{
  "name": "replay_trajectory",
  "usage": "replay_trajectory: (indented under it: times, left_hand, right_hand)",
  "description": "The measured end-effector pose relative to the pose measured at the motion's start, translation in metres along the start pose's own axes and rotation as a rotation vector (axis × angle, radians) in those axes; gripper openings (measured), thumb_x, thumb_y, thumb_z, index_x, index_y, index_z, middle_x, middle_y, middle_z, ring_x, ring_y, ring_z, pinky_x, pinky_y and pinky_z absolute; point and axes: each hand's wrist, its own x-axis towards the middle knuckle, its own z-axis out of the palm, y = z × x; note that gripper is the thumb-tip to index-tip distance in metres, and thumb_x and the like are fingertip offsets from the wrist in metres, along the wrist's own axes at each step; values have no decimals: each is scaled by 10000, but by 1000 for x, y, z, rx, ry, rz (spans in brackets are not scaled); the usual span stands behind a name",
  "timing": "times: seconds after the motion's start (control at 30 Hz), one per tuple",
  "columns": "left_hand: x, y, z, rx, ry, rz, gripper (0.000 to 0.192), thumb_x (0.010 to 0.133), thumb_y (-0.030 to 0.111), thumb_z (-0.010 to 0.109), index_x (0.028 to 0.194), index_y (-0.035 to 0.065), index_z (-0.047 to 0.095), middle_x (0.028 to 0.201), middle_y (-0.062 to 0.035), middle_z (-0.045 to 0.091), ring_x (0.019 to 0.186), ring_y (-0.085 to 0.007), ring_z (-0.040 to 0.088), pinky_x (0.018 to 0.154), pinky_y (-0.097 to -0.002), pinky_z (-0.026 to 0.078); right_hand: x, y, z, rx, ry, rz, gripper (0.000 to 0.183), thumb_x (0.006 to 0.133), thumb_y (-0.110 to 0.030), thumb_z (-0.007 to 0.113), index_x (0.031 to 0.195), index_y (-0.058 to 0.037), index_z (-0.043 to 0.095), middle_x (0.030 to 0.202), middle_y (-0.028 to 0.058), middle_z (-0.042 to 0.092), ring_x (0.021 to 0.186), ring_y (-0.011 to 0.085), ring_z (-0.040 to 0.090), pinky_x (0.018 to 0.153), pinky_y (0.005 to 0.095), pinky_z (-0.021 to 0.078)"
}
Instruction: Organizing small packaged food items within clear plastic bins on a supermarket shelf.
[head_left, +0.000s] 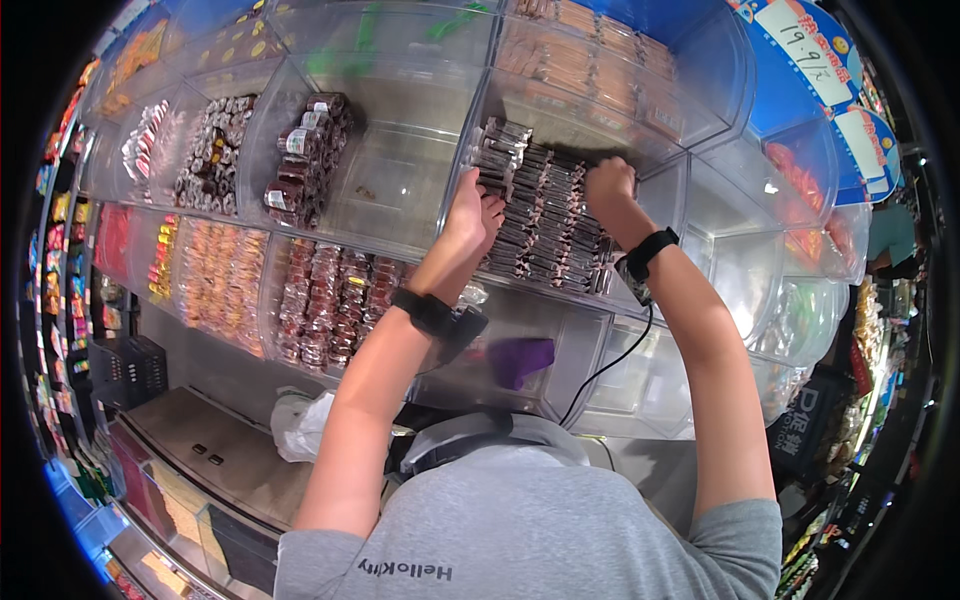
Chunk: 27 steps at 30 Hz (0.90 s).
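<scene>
Dark wrapped snack packets (551, 217) lie in several rows inside a clear plastic bin (540, 289) in front of me. My left hand (476, 214) is at the left side of these rows, its fingers bent against the packets; whether it grips one is unclear. At the far right end of the rows is my right hand (611, 184), its fingers curled down and its fingertips hidden. A loose group of packets (506, 146) with shinier wrappers lies at the upper left of the rows. Both wrists wear black bands.
Clear dividers separate neighbouring bins. Dark red wrapped snacks (307, 161) are stacked to the left, and orange-brown packets (592, 67) fill the bin beyond. Nearer me are more wrapped snacks (330, 300) and a purple item (521, 361). A black cable (611, 364) hangs by my right arm.
</scene>
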Motion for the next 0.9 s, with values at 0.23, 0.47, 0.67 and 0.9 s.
replay_trajectory:
  times: [0.23,0.47,0.67,0.9]
  left_hand:
    - [-10,-3,1,27,-92,71,524,777,485,486,1024,23,457,1001,-114,458,932,-244,440,863,-348,332]
    - [-14,-6,4,5,-62,68,600,762,498,509,1090,3,427,1045,-121,466,957,-241,443,877,-339,324]
    - [-9,-4,4,10,-42,45,616,766,489,511,1120,-3,406,1012,-102,487,979,-228,440,903,-350,308]
    - [-13,-5,6,-9,-44,47,593,783,452,511,1135,-7,382,1038,-127,461,974,-230,443,884,-343,323]
  right_hand:
    - [-1,24,32,-40,-117,30,316,782,-240,529,1069,-132,607,1167,55,522,1113,238,396,855,358,344]
    - [0,24,37,-105,-17,91,324,758,-230,543,1058,-126,608,1162,78,494,1116,248,388,836,350,345]
    - [-5,27,32,-16,96,43,289,770,-206,520,1023,-105,617,1115,90,533,1094,270,412,848,365,373]
    - [12,39,53,1,30,-16,271,789,-197,493,1008,-107,623,1097,85,560,1072,271,458,848,377,405]
